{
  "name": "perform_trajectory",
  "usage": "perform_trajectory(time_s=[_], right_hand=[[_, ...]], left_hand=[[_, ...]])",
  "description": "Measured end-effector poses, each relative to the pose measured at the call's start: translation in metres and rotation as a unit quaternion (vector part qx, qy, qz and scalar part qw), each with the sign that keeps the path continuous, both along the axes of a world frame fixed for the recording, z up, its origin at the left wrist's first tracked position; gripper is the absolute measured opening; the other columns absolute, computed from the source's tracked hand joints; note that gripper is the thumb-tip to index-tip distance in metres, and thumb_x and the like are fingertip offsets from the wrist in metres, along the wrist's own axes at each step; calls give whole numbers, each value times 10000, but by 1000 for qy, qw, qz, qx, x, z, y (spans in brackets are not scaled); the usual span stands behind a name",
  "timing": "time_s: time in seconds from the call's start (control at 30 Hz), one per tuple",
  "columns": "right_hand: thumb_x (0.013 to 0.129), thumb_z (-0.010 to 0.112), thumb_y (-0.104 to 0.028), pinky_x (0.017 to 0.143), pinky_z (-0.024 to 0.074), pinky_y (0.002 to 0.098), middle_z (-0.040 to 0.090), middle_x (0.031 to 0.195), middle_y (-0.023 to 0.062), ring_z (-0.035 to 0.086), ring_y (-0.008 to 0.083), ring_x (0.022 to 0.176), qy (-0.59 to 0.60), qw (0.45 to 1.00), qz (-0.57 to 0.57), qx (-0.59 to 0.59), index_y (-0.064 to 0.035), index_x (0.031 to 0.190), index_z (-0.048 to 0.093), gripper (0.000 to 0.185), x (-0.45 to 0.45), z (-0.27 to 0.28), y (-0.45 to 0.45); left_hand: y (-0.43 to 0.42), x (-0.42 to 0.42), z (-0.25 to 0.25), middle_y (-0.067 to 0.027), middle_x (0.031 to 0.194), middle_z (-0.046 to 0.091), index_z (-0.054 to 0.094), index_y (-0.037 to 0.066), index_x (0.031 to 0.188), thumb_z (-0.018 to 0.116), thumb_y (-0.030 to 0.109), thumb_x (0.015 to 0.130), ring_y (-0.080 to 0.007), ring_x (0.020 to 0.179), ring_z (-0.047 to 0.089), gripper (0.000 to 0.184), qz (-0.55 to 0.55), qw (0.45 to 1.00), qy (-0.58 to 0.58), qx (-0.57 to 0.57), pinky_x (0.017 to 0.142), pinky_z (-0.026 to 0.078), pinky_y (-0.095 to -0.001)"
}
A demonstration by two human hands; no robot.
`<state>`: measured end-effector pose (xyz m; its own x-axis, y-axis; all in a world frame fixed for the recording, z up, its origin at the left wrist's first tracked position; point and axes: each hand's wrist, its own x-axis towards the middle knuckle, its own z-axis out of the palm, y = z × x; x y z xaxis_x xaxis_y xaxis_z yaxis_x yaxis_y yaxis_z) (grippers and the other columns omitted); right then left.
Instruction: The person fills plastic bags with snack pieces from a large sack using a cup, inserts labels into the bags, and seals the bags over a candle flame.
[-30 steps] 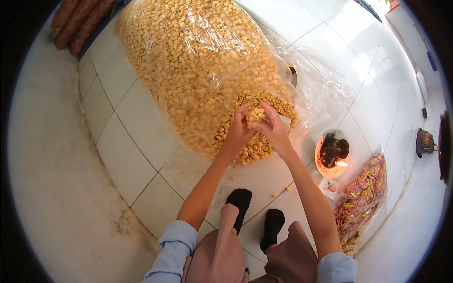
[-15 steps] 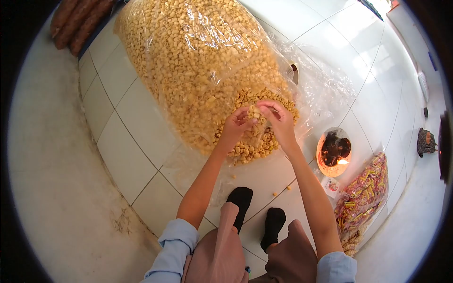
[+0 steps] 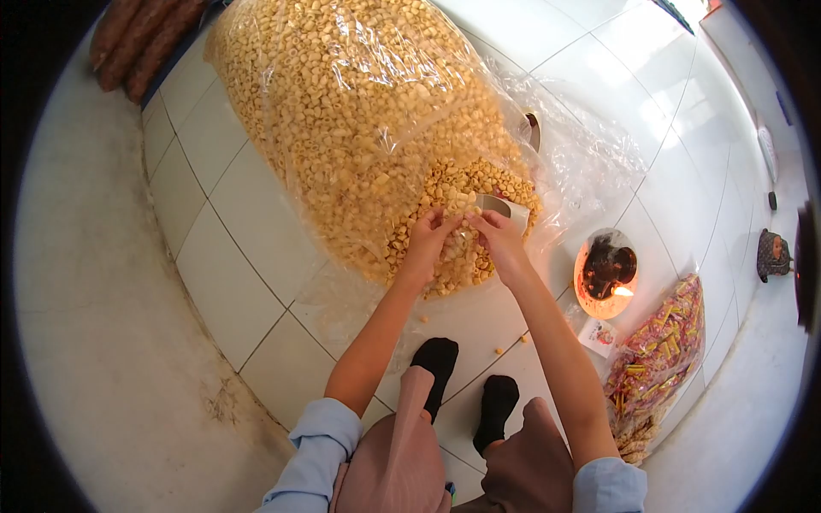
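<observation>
Between my two hands is a small clear plastic bag (image 3: 460, 203) with several yellow, ring-like snack pieces in it. My left hand (image 3: 425, 245) pinches one side of it, fingers bent. From the other side my right hand (image 3: 503, 243) also pinches it, its fingertips close to the left ones. Both hands are over the opening of a very large clear sack (image 3: 359, 128) full of the same puffed snack. Loose snack pieces (image 3: 479, 178) fill that opening. Just beyond my right fingers rests a shiny, curved metal container (image 3: 519, 214), partly sunk in the snacks.
A small flame burns on a plate (image 3: 585, 295) with a blackened holder (image 3: 609, 265), close to my right forearm. Beside it are a small white printed card (image 3: 599, 337) and a bag of colourful packets (image 3: 658, 346). Loose plastic (image 3: 590, 145) spreads over the tiled floor.
Both hands have come slightly nearer to me, and their fingertips have drawn together at the small bag. The metal container, hidden behind my right hand before, now shows.
</observation>
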<state>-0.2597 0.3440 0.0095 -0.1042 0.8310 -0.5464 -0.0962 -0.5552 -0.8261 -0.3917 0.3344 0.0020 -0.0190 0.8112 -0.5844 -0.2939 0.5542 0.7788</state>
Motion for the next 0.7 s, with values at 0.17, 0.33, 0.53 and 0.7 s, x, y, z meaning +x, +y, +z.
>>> perform_trajectory(time_s=[0.17, 0.33, 0.53, 0.7], right_hand=[[808, 591, -248, 602, 370, 217, 546, 793, -9, 465, 66, 700, -20, 999, -37, 26, -48, 911, 575, 226, -6, -15, -9], [843, 540, -237, 633, 358, 209, 521, 803, -56, 455, 40, 733, -3, 999, -46, -24, -109, 888, 563, 138, -8, -16, -12], [856, 526, -232, 649, 354, 203, 510, 829, -54, 447, 37, 749, -22, 998, -50, -27, -104, 947, 556, 159, -11, -18, -13], [844, 558, -200, 762, 411, 243, 556, 965, 32, 513, 97, 863, 50, 982, -121, 136, -20, 1019, 547, 252, -13, -11, -13]], left_hand=[[-6, 3, -14, 28, 749, 510, 528, 35, 1037, 594, 308, 812, -49, 574, 425, 360, -1, 1000, 25, -9, 454, 331, -177], [-9, 0, -17, 26, 727, 502, 530, 55, 976, 575, 327, 826, -60, 563, 433, 314, -8, 999, 4, -32, 488, 352, -197], [-11, 9, -21, 13, 776, 514, 542, 41, 960, 570, 305, 836, -56, 697, 478, 293, 47, 999, 7, -7, 628, 391, -189], [-12, 13, -5, -2, 873, 545, 544, 16, 1003, 578, 204, 838, -56, 812, 498, 253, 79, 986, -24, 147, 708, 398, -185]])
